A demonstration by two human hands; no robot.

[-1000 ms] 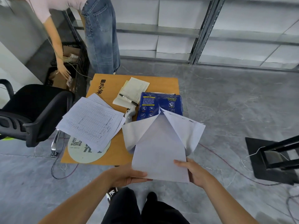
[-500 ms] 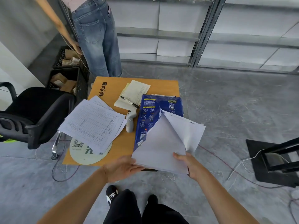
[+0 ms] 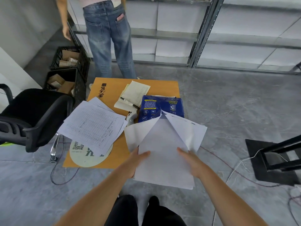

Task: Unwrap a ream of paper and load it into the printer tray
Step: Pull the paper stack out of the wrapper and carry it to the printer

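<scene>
Two hands | left hand, right hand fingers clasp paper stack | over wrapper

Evenly and brightly lit by soft, diffuse light from overhead, with only faint shadows under the low table and black chair; no harsh glare, just a pale sheen on the grey floor. Strongly bowed by the wide-angle lens, shelf posts leaning at the edges. Slightly soft overall, print on the sheets unreadable.
</scene>
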